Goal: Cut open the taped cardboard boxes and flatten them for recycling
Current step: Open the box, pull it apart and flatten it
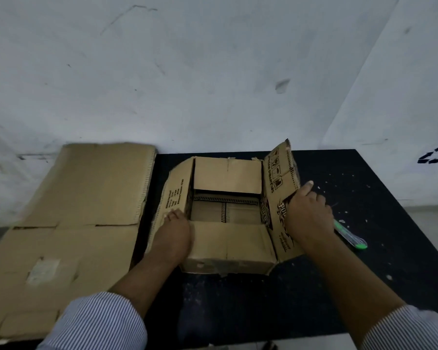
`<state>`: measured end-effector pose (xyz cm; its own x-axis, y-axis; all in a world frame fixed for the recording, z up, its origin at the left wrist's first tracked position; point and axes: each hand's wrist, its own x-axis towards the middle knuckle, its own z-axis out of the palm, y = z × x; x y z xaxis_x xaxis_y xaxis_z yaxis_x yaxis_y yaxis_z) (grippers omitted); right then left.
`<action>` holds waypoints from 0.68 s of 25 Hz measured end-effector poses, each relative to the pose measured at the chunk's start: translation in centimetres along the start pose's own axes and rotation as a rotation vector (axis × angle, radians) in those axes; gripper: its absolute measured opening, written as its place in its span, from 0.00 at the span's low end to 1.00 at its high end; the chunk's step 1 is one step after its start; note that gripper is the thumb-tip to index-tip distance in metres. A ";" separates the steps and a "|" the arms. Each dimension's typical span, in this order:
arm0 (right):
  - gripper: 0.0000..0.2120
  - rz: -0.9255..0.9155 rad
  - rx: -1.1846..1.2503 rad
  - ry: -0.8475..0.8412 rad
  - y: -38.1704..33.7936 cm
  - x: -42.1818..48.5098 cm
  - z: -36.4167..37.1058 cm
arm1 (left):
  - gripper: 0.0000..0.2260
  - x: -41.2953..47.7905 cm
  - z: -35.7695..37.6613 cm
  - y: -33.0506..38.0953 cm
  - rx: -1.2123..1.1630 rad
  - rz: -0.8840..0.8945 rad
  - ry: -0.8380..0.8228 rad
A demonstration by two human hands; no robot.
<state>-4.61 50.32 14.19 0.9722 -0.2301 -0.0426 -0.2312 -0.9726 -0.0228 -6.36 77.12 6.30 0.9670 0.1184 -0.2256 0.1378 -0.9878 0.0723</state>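
Head view: an open cardboard box (228,245) sits at the centre of the frame on a black table (238,311), its top flaps folded outward. The left hand (173,233) lies on the left flap (171,190), fingers fairly straight and pressing it down. The right hand (309,218) grips the raised, tilted right flap (280,170), fingers curled round its edge. A green cutter (350,237) lies on the table just right of that hand. Flattened cardboard (86,223) fills the left of the frame.
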 end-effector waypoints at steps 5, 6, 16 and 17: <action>0.31 0.004 -0.147 -0.124 1.8 0.1 3.9 | 0.28 -0.2 0.4 -0.7 0.100 0.161 0.106; 0.28 -0.009 -0.060 -0.206 2.1 -0.1 5.1 | 0.28 -0.3 0.5 -0.6 0.107 0.166 0.104; 0.27 -0.508 0.149 -0.178 -1.8 -2.9 7.0 | 0.32 1.2 1.4 -2.1 -0.114 0.441 0.024; 0.26 -0.554 0.108 -0.235 -2.1 -2.4 6.6 | 0.28 1.2 1.4 -2.2 -0.233 0.442 0.042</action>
<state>-6.65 53.15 7.79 0.9179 0.3341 -0.2139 0.2921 -0.9341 -0.2052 -5.82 79.26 4.49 0.9509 -0.2973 -0.0854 -0.2472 -0.8963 0.3682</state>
